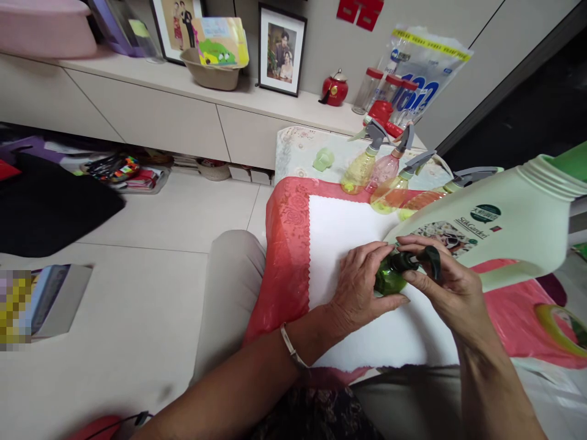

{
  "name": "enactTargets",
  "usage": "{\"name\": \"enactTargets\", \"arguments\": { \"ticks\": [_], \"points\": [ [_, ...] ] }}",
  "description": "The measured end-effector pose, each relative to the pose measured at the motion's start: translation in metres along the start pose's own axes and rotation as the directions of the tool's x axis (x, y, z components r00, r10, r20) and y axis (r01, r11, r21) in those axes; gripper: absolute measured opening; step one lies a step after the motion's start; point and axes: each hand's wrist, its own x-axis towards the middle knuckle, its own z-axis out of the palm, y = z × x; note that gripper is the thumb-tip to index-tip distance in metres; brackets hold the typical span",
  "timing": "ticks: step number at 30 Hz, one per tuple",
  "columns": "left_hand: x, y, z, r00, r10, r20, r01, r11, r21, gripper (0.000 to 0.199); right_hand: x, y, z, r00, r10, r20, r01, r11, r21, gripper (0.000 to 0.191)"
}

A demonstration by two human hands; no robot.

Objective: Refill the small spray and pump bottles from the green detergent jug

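Observation:
A small green pump bottle (391,282) with a black pump head (431,261) stands over the white sheet (339,244). My left hand (362,284) is wrapped round the bottle's body, thumb in front. The fingers of my right hand (443,278) close round the black collar and pump, just below the nozzle. Right behind my hands is a big pale green jug (518,214) with a printed label, tilted in the view. Several spray bottles (360,171) with grey trigger heads stand beyond the sheet.
A red cloth (287,244) lies under the sheet. A pale green cup-like piece (323,159) sits on the patterned cover behind. A roll of tape (564,327) lies at the right. Along the wall, a cabinet (160,110) carries picture frames, jars and a basin.

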Motion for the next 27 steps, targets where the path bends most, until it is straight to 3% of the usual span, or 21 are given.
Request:
{"name": "enactTargets", "arguments": {
  "ticks": [7, 15, 22, 27],
  "points": [
    [0.001, 0.001, -0.001, 0.999, -0.027, 0.022, 0.027, 1.000, -0.009, 0.088, -0.001, 0.001, 0.007, 0.998, -0.004, -0.069, 0.008, 0.998, 0.058, 0.023],
    [-0.005, 0.000, 0.002, 0.989, -0.151, -0.008, 0.151, 0.988, 0.011, 0.132, -0.004, -0.002, 0.012, 0.989, 0.075, -0.124, -0.061, 0.991, 0.115, 0.025],
    [-0.012, -0.009, 0.008, 0.990, -0.141, 0.030, 0.142, 0.988, -0.057, 0.115, -0.024, 0.017, 0.014, 0.953, 0.266, 0.147, -0.288, 0.944, 0.161, 0.090],
    [-0.016, -0.008, 0.003, 0.978, -0.147, 0.148, 0.170, 0.973, -0.159, 0.112, -0.037, 0.031, 0.027, 0.943, 0.303, 0.136, -0.322, 0.933, 0.159, 0.113]
  ]
}}
